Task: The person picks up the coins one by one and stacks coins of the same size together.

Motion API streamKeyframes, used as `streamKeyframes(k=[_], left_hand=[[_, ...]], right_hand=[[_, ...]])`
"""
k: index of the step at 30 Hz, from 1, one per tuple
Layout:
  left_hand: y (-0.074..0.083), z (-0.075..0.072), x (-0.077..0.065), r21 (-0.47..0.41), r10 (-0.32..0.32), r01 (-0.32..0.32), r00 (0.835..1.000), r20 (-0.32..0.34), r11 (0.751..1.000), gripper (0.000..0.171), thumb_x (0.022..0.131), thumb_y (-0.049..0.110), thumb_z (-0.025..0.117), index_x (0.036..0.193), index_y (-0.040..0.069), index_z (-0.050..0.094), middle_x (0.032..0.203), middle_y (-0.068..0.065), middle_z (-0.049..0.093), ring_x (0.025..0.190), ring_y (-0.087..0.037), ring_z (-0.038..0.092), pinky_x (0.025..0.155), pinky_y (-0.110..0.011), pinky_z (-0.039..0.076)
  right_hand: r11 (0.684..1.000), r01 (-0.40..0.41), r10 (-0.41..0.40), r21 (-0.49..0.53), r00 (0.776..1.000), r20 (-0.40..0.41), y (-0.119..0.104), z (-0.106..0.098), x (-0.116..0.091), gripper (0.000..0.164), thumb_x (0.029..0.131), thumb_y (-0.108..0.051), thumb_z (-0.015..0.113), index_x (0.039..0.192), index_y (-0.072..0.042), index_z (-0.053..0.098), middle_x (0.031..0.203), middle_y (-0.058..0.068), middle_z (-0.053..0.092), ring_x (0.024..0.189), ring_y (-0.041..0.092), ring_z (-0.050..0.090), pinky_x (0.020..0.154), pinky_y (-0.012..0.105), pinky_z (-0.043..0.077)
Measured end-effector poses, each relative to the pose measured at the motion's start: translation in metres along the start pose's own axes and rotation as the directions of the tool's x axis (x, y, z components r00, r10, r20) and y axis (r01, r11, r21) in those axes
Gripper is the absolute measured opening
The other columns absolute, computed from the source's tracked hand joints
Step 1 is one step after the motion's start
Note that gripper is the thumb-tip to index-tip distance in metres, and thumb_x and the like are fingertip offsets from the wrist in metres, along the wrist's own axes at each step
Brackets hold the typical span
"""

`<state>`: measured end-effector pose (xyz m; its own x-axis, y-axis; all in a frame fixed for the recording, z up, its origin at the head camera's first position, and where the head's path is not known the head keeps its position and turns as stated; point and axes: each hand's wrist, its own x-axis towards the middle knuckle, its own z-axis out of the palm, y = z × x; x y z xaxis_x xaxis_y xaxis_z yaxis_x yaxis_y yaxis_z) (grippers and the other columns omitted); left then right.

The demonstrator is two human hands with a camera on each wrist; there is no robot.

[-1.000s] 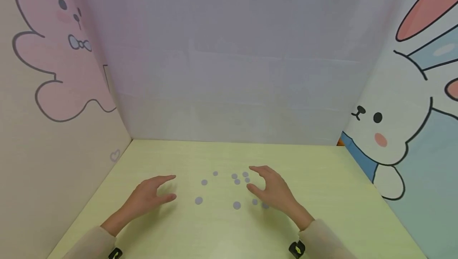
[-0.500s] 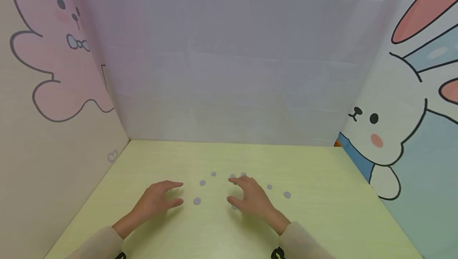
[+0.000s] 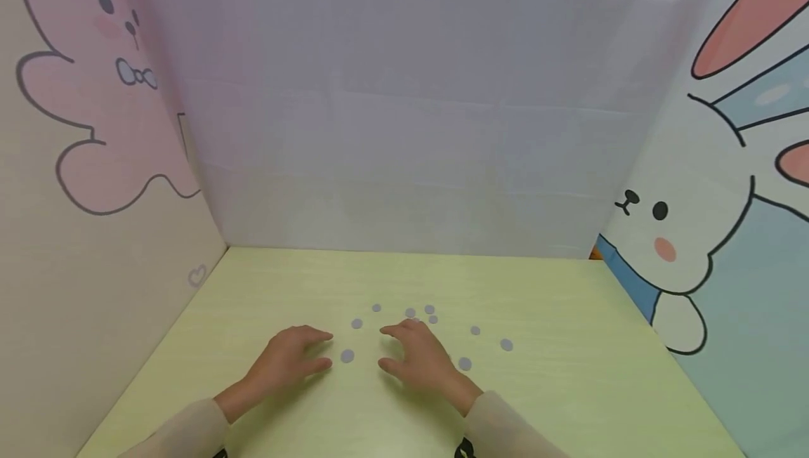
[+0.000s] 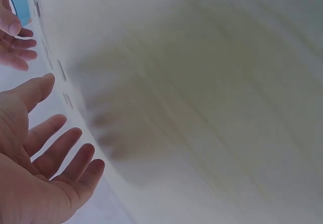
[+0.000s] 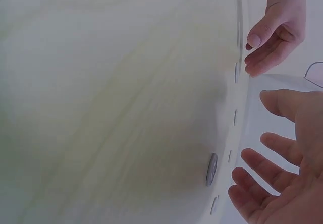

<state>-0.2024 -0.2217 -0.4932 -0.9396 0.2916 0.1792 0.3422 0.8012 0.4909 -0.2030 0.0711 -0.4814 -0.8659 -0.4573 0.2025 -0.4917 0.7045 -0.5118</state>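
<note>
Several small flat grey discs lie scattered on the table; their exact kind cannot be told. My left hand (image 3: 284,356) hovers over the table with fingers and thumb apart, holding nothing. Just right of its fingertips is one disc (image 3: 347,356). My right hand (image 3: 420,356) faces it, also held above the surface, relaxed and without anything in its grasp. It partly hides a disc behind its fingers, near a cluster with another disc (image 3: 429,309). Beside its wrist lies one more disc (image 3: 465,364). In the right wrist view a disc (image 5: 212,169) shows edge-on near the fingertips.
The pale yellow-green table (image 3: 303,275) ends at a plain whitish back sheet (image 3: 404,128). Side panels enclose it, a pink bear panel (image 3: 126,114) left and a rabbit panel (image 3: 695,184) right. Two more discs, one nearer (image 3: 475,330) and an outer disc (image 3: 506,345), lie to the right.
My right hand has moved left and a little nearer, uncovering discs on its right. My left hand has moved right and slightly nearer. The hands are closer together; the discs appear unmoved.
</note>
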Motion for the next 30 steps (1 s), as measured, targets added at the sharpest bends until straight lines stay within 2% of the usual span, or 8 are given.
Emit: streamKeyframes(k=[8,20,30], left_hand=[[0.003,0.006,0.003,0.042,0.025,-0.025,1.0,0.011,0.999,0.04,0.085,0.027,0.09,0.121,0.013,0.08,0.118,-0.001,0.078,0.116,-0.03,0.069,0.106,-0.054,0.051],[0.002,0.013,0.006,0.093,0.128,-0.128,0.992,0.0,0.987,0.031,0.084,0.026,0.091,0.112,0.016,0.082,0.111,0.004,0.077,0.108,-0.024,0.07,0.098,-0.05,0.056],[0.005,0.014,0.009,0.13,0.171,-0.169,0.985,-0.004,0.977,0.021,0.085,0.025,0.091,0.103,0.018,0.084,0.106,0.007,0.076,0.1,-0.018,0.07,0.093,-0.046,0.059]], right_hand=[[0.999,0.005,-0.003,-0.037,1.0,0.03,-0.007,0.013,0.012,0.042,0.09,-0.028,0.085,0.129,-0.013,0.076,0.118,0.003,0.071,0.104,0.018,0.059,0.091,0.034,0.053],[0.994,0.007,-0.002,-0.112,0.999,0.043,-0.007,0.031,0.023,0.035,0.088,-0.031,0.084,0.121,-0.018,0.08,0.113,-0.004,0.07,0.097,0.013,0.054,0.084,0.027,0.05],[0.984,0.028,-0.025,-0.175,0.999,0.025,-0.014,0.039,0.029,0.026,0.088,-0.032,0.085,0.113,-0.022,0.085,0.105,-0.006,0.066,0.088,0.01,0.049,0.074,0.022,0.041]])
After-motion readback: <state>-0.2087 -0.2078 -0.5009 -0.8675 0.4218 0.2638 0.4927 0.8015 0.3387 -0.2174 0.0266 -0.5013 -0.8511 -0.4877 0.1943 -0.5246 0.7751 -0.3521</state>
